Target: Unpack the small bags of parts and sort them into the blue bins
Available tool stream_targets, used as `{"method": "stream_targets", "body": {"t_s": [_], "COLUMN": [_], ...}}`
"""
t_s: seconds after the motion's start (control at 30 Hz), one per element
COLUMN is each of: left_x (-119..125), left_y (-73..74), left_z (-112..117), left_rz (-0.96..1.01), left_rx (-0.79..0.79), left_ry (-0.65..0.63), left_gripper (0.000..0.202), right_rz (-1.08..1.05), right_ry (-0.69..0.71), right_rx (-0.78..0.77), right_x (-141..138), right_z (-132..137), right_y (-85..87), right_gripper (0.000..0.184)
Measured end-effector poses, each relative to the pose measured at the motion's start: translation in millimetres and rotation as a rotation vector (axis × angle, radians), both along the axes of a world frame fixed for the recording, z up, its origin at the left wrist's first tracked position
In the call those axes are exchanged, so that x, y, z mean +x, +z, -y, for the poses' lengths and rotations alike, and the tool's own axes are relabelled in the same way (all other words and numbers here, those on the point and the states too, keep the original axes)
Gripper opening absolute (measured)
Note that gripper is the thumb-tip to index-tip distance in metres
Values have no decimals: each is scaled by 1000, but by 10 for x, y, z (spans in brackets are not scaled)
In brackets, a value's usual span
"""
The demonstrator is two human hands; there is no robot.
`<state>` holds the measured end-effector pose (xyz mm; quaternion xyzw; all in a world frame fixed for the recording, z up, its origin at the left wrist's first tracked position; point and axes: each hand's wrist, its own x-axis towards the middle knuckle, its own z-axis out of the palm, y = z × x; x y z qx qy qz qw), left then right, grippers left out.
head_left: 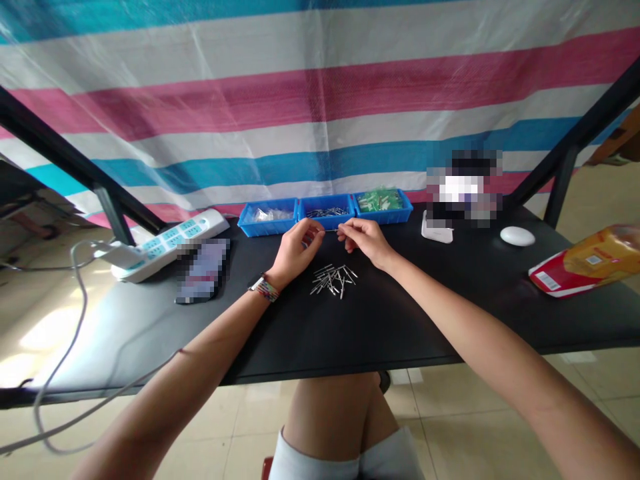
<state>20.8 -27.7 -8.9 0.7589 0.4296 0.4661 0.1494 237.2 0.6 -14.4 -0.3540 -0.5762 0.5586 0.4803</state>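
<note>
My left hand is closed, thumb and fingers curled together in front of the middle blue bin; what is in its pinch is too small to make out. Close by on the right, my right hand pinches a thin metal piece that points towards the left fingertips. Below both hands, a loose pile of thin silvery metal pieces lies on the black table. Behind the hands stand three joined blue bins: the left bin has clear whitish bits, the middle bin dark metal pieces, the right bin green-and-white pieces.
At the left lie a white power strip with cables and a blurred flat object. To the right are a small white case, a white oval object and a red-yellow bottle. A striped sheet hangs behind.
</note>
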Motion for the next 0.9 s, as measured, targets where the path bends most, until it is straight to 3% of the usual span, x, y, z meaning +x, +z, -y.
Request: {"method": "stream_targets", "body": {"t_s": [0.3,0.73,0.9], "left_x": [-21,-28,-35], "left_y": [-25,-45,-56], "left_z": [-24,-39,-46], "left_rz": [-16,59,92], "left_rx": [-10,-67,-104], "left_ry": [4,-8,-30], "left_gripper": [25,27,38], "right_rz": [-50,-3,-9], "right_ry": [-86,-91,-111], "right_rx": [63,110,131], "right_x": [3,-16,-38], "right_z": [39,28,31], "right_y": [3,-14,32], "right_gripper": [30,22,18]}}
